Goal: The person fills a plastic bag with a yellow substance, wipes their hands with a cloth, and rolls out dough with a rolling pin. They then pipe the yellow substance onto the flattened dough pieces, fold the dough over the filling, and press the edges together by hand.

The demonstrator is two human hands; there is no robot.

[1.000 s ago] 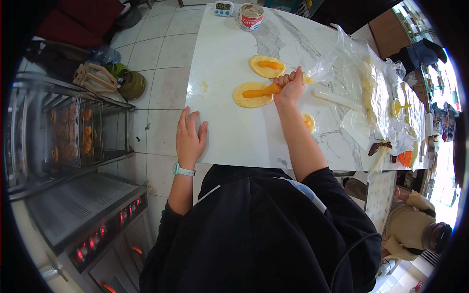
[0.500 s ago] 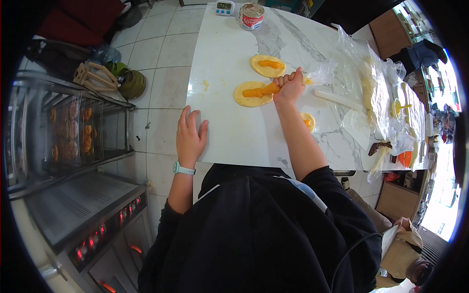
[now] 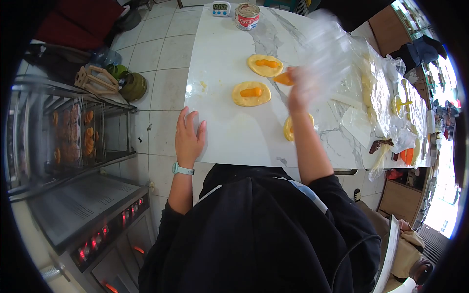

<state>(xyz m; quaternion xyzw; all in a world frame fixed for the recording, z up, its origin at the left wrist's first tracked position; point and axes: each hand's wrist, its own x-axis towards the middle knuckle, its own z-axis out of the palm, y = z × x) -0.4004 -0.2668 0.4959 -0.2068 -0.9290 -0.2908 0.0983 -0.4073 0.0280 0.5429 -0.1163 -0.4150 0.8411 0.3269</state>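
Note:
My right hand [image 3: 301,89], smeared by motion, grips a clear piping bag [image 3: 283,78] with orange filling in its tip; the loose upper plastic is a blur. To its left lie two flat oval dough pieces, the nearer one [image 3: 243,99] and the farther one [image 3: 257,72], each topped with a strip of orange filling. My right forearm partly covers a third dough piece [image 3: 288,133]. My left hand [image 3: 190,138] rests with fingers stretched out on the left edge of the marble-patterned table [image 3: 234,139], holding nothing.
At the far edge stand a digital timer [image 3: 221,9] and an opened tin can [image 3: 247,17]. Plastic sheeting [image 3: 376,93] covers pale dough on the right. A wire rack [image 3: 73,136] and an oven [image 3: 88,215] are at left; another person [image 3: 400,244] is at lower right.
My right hand has lifted the piping bag away from the nearer dough piece, moving right and swinging the bag's loose end upward. That piece now shows a separate filling strip. My left hand stays put.

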